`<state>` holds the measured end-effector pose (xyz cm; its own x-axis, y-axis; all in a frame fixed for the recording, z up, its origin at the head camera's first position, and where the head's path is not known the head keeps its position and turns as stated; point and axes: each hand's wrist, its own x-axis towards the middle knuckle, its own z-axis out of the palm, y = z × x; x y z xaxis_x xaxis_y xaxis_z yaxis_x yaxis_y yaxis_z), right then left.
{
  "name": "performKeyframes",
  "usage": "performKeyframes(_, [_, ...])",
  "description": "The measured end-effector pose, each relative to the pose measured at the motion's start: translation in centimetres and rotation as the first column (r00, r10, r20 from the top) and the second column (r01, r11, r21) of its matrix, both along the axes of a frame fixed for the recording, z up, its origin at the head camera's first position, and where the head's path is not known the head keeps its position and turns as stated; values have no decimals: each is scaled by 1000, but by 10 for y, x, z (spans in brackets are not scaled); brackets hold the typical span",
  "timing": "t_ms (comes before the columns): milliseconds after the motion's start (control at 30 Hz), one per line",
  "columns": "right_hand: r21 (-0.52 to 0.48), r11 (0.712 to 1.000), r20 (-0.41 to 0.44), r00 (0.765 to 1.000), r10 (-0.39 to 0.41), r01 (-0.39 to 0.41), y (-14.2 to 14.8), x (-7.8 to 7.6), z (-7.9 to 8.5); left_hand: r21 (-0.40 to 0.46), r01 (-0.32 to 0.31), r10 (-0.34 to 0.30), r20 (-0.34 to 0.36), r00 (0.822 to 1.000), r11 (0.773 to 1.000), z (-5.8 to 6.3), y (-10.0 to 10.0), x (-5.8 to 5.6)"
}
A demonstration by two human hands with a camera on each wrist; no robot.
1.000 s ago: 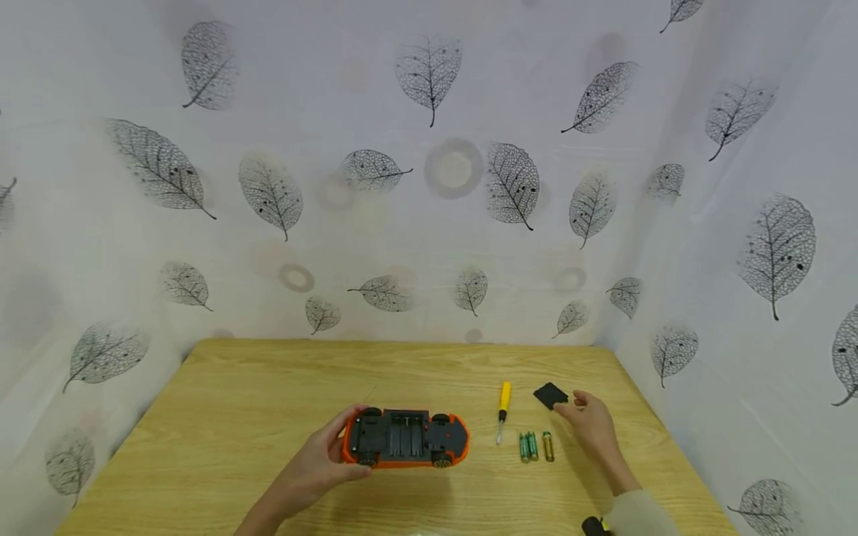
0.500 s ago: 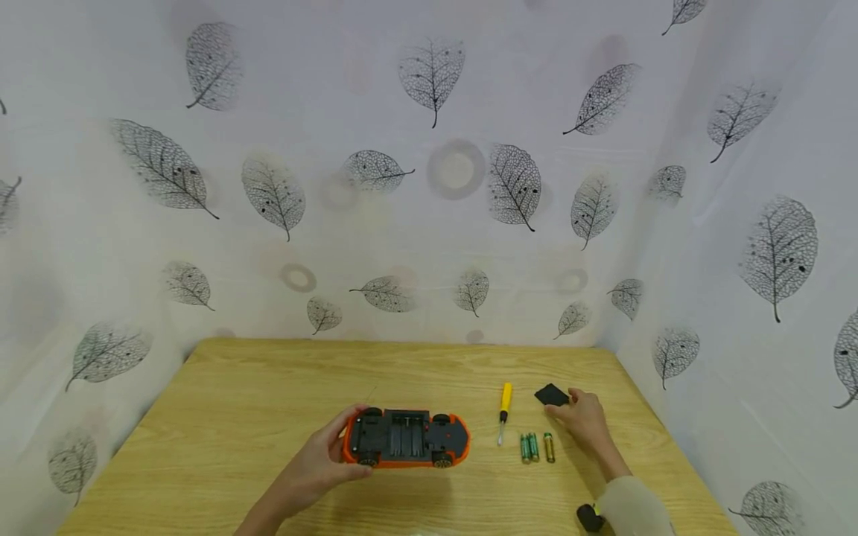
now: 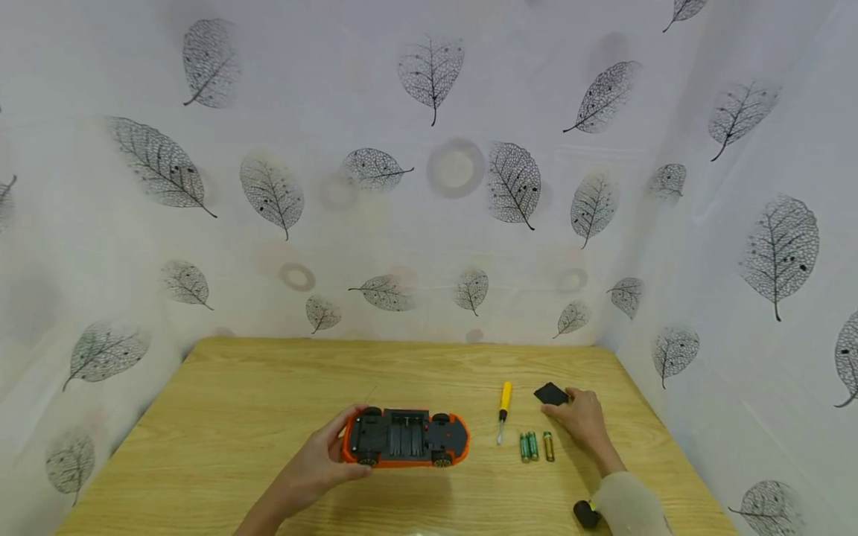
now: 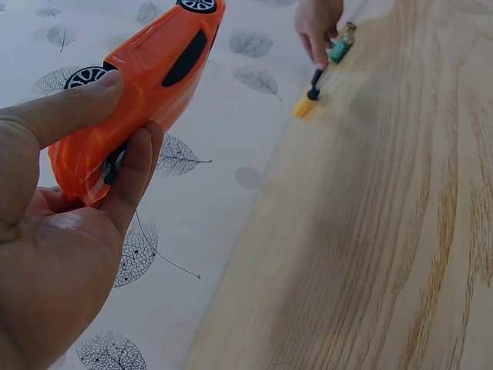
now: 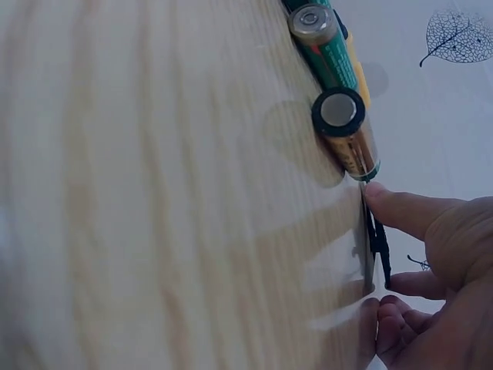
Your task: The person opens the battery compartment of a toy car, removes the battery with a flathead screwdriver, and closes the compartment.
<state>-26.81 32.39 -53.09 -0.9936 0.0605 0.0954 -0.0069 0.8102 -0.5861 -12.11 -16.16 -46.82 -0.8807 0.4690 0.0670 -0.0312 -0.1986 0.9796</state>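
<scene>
An orange toy car (image 3: 456, 438), underside up, is held by its rear end in my left hand (image 3: 311, 465). Its battery compartment (image 3: 406, 435) lies uncovered, with bare slots. The left wrist view shows the thumb and fingers gripping the orange body (image 4: 158, 89). At the right, my right hand (image 3: 585, 420) pinches a small black battery cover (image 3: 550, 394) between thumb and finger. The right wrist view has this cover (image 5: 377, 243) edge-on, low at the tabletop; whether it touches the wood I cannot tell. A gold-and-green battery (image 5: 350, 146) lies close to the thumb.
Two green batteries (image 3: 529, 447) lie side by side, left of the gold one (image 3: 549, 447). A screwdriver (image 3: 506, 400) with a yellow handle rests left of the cover. The wooden table (image 3: 268, 380) meets leaf-patterned curtains (image 3: 429, 223) at its back and sides.
My right hand has moved slightly left onto the black cover, and its thumb and finger have closed on the edges. The left hand and the toy car have stayed still.
</scene>
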Motion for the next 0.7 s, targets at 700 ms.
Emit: performKeyframes(700, [-162,987,3,1000,-4,4,-4,14,12,0,-14,14,-5,1000,1000,1,1,1])
